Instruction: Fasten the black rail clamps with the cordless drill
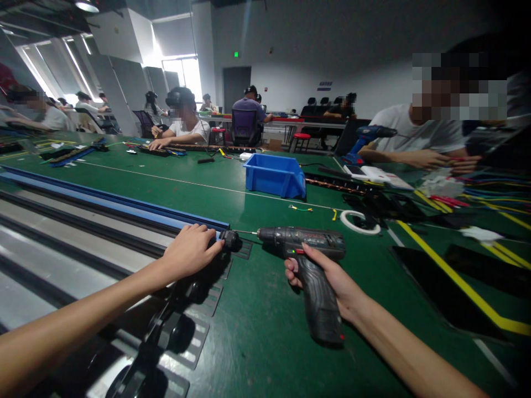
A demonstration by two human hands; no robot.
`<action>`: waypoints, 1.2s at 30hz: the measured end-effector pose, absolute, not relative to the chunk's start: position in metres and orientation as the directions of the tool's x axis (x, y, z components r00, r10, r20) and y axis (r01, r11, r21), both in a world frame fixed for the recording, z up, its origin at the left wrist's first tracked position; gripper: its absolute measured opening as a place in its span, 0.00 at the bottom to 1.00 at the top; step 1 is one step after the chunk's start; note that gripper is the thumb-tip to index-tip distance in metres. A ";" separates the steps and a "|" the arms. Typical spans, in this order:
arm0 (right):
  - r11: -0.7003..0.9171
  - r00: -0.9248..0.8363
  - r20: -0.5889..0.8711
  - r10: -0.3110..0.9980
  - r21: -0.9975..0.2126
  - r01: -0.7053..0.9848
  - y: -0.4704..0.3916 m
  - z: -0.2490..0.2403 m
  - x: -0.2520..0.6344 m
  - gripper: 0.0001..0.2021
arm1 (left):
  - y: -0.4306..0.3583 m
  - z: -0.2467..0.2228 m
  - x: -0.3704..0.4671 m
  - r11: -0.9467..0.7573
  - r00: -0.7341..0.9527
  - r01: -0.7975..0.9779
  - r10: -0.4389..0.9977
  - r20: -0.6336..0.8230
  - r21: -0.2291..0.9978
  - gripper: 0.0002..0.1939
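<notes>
One drill (pixel 316 287) in right hand (pixel 338 279), seemingly one bit (pixel 248 232).

Got a black cordless drill (pixel 312 236) in the right hand (pixel 321 271), bit (pixel 247 232) facing the left hand (pixel 196 246). Long blue rail (pixel 124 205) lies under that one.

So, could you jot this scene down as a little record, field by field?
Left hand: laid over the blue rail near its end
Right hand: gripping a black power drill
Drill bit: pointing at the rail's end; contact unclear
Beyond the drill: blue bin
Surface: green tabletop
Opposite, at right: seated co-worker
</notes>
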State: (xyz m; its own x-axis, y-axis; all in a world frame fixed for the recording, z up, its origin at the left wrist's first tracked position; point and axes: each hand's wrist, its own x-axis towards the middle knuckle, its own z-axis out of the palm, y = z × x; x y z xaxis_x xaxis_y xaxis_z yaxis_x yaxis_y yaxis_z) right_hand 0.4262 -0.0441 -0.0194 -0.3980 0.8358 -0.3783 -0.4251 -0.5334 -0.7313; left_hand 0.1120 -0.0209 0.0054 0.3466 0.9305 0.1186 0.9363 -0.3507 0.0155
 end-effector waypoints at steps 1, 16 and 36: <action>-0.537 -0.397 -0.383 0.834 -0.728 -0.426 -0.044 -0.020 0.426 0.18 | -0.021 0.006 0.112 -0.349 0.345 0.937 0.931 0.118 0.015 0.24; -0.562 -0.398 -0.414 0.819 -0.721 -0.405 -0.039 -0.016 0.424 0.18 | -0.022 0.007 0.113 -0.365 0.358 0.931 0.924 0.138 0.029 0.23; -0.364 -0.228 -0.283 0.932 -0.728 -0.581 -0.083 -0.017 0.458 0.18 | -0.022 0.005 0.109 -0.359 0.350 0.933 0.916 0.196 0.008 0.30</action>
